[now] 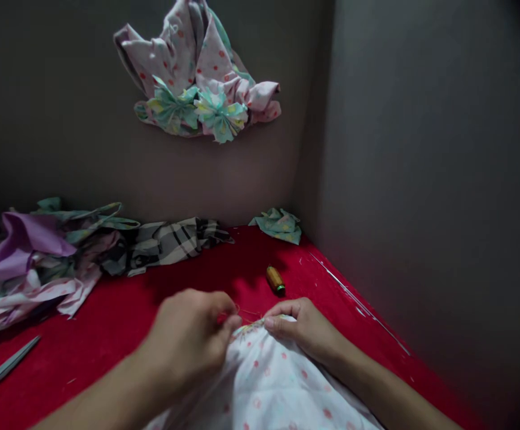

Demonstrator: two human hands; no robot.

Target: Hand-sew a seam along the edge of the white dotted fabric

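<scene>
white dotted cotton (260, 376) lies bunched on the red-covered table (332, 316), its edge pinched by the right hand (302, 328). left hand (186, 340) pinches thin thread (246, 312) there; any needle hidden. gold thread spool (275, 280) lies just ahead.

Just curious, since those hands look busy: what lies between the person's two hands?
In the head view, a thin orange thread runs between the left hand and right hand, just above the white spotted cloth.

Left hand (186, 340): fingers pinched orange thread (247, 310) above the cloth's edge.
Right hand (302, 328): gripped the dotted white cloth (264, 376).
Red bench (224, 257): held a thread spool (275, 280) and scissors (4, 370).
</scene>
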